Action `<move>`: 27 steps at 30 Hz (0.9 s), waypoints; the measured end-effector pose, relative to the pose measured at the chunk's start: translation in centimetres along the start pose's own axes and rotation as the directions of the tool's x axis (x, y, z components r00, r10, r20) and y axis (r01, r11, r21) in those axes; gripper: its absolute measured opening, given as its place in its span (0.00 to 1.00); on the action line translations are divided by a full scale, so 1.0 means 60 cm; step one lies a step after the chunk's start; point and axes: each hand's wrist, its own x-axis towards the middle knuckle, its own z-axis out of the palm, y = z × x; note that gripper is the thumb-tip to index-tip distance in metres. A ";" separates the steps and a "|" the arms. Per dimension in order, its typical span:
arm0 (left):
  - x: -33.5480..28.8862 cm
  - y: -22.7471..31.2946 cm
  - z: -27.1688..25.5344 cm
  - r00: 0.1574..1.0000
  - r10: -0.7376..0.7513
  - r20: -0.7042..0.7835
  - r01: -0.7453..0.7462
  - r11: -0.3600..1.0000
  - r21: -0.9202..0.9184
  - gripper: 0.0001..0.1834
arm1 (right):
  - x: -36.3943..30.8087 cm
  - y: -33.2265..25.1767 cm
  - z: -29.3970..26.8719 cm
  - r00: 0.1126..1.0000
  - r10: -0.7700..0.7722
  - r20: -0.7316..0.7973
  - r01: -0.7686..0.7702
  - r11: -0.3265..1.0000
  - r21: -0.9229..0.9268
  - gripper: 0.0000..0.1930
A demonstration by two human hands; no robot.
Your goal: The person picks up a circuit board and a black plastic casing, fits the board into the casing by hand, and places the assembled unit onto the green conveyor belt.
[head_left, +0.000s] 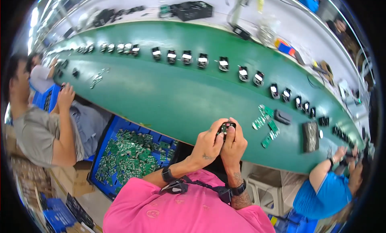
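Over the near edge of the green table, my left hand (206, 146) and my right hand (235, 145) grip a small black plastic housing (226, 127) together. Green and reddish parts show inside it, apparently a circuit board. Both thumbs press on it from the near side, and the fingers wrap round its sides. My fingers cover most of the housing. To the right of my hands, several loose green circuit boards (270, 127) lie on the table beside a dark grey case (282, 116).
A blue crate (105, 152) heaped with green circuit boards stands below the table edge, left of me. Black units with white labels (187, 57) line the table's far side. A dark block (310, 137) sits at right. Co-workers sit left (44, 124) and right (325, 192).
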 end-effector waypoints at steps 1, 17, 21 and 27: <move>0.004 -0.020 -0.008 0.999 -0.032 0.000 0.032 0.999 -0.006 0.22 | 0.007 0.008 0.016 0.999 -0.022 0.024 0.022 0.999 0.025 0.15; 0.420 -0.408 -0.540 0.788 0.151 -0.598 0.330 0.716 0.615 0.10 | -0.007 0.031 0.152 0.899 -0.124 0.419 0.269 0.913 -0.307 0.12; 0.476 -0.444 -0.563 0.781 0.043 -0.623 0.444 0.663 0.603 0.10 | -0.007 0.025 0.156 0.900 -0.086 0.427 0.239 0.916 -0.321 0.11; 0.461 -0.347 -0.510 0.914 0.118 -0.389 0.256 0.577 0.775 0.18 | -0.005 0.031 0.147 0.921 -0.033 0.388 0.187 0.912 -0.366 0.10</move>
